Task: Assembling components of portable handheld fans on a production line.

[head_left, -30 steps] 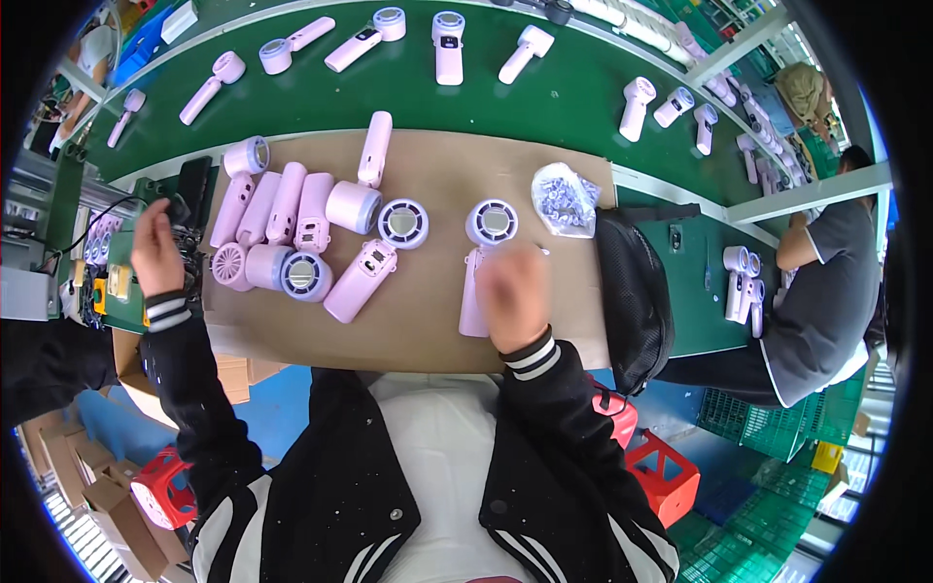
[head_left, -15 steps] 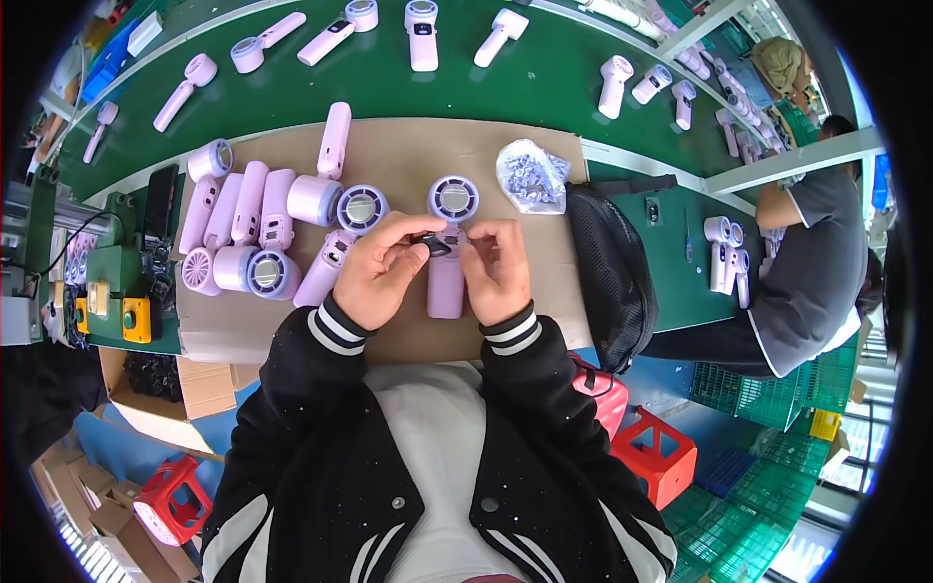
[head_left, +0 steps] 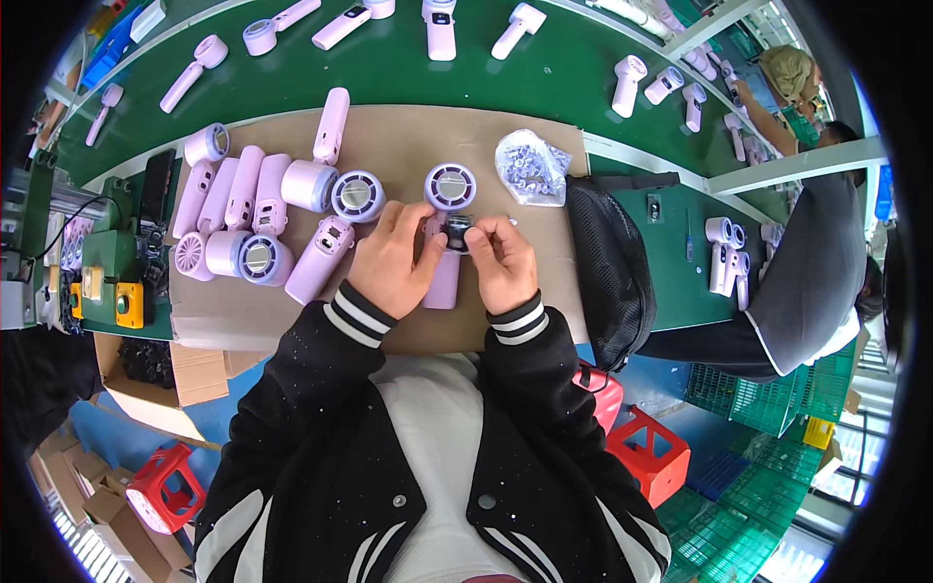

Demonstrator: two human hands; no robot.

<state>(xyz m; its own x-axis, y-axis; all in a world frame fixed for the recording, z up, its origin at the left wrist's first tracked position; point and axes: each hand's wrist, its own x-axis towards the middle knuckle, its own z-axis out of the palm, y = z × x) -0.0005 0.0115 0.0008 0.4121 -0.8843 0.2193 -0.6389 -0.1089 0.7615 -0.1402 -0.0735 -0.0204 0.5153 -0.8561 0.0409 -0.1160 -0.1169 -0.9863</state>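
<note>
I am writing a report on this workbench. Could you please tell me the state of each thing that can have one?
left hand: gripping the fan under it
right hand: pinching small dark part
small dark part: held between both hands
pink handheld fan: lying flat beneath the hands
clear bag of small parts: lying on the cardboard
black bag: at the table edge

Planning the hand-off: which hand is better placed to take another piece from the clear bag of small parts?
Right, probably: the right hand lies nearer the clear bag; the left hand sits on the far side of the small dark part.
</note>
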